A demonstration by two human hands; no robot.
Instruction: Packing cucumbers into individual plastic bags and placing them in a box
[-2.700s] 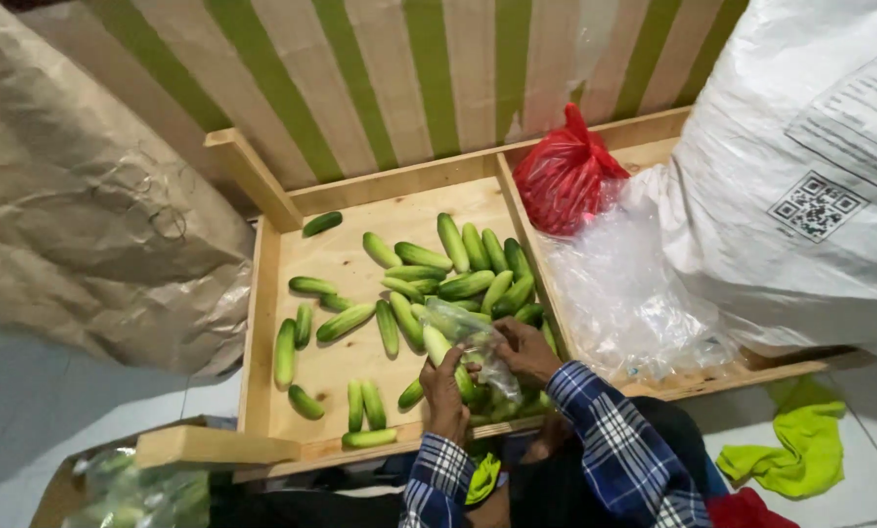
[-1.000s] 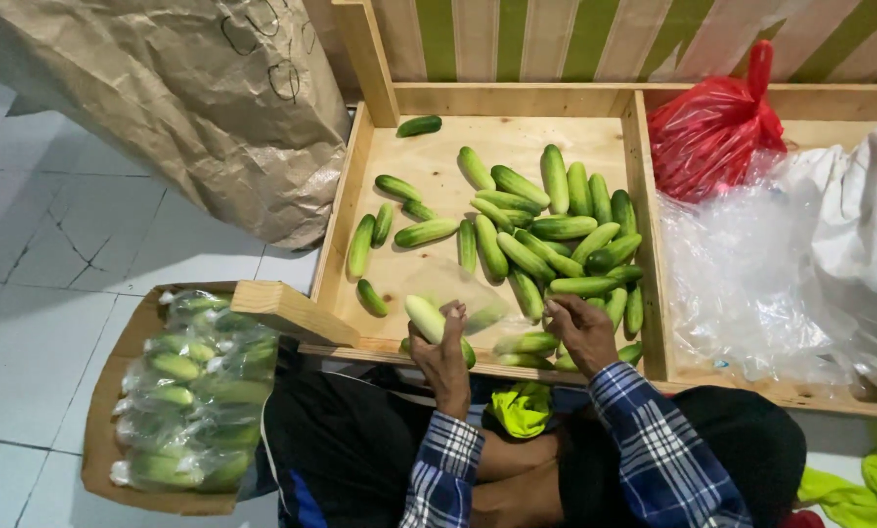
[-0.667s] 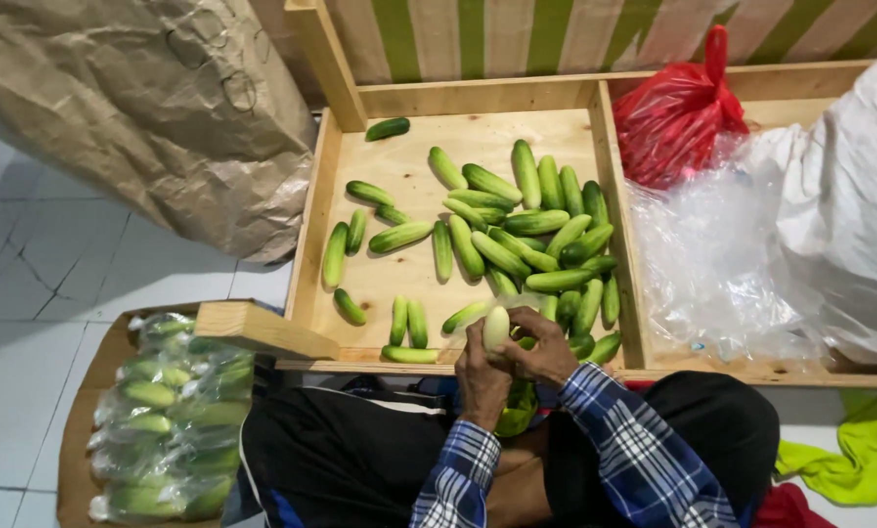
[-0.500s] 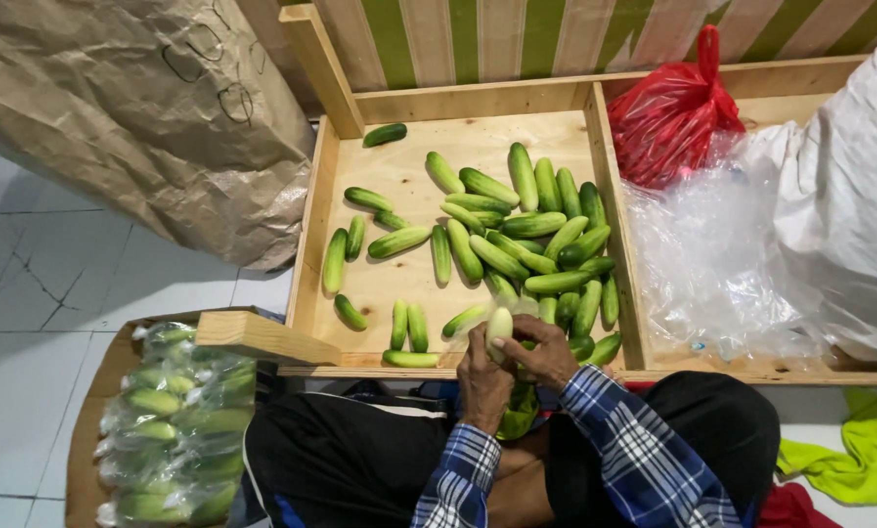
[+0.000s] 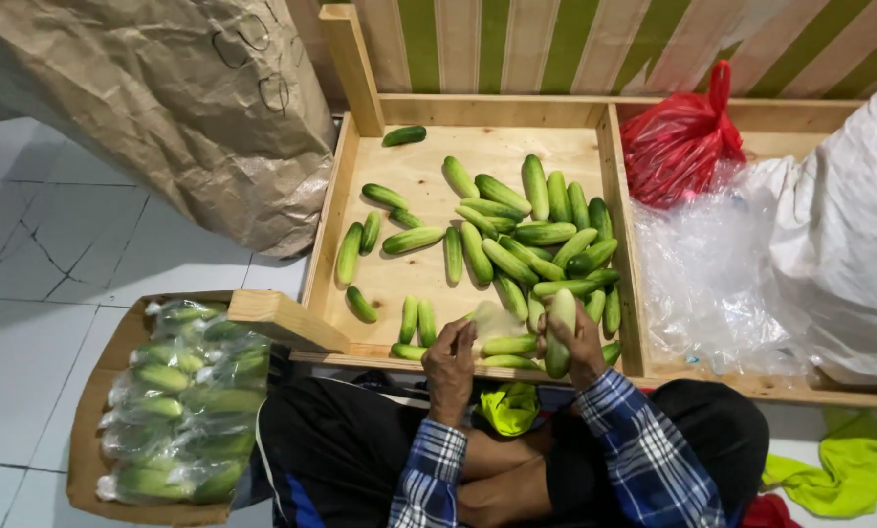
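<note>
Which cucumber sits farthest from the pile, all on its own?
The dark green cucumber at the tray's far left corner. It lies alone by the back wall, well apart from every other cucumber.

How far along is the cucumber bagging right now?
Done: a stack of bagged cucumbers fills the cardboard tray on the left. In hand: the right hand holds one cucumber upright, while the left hand grips a clear plastic bag. Left: a good many loose cucumbers lie unbagged in the wooden crate.
</note>
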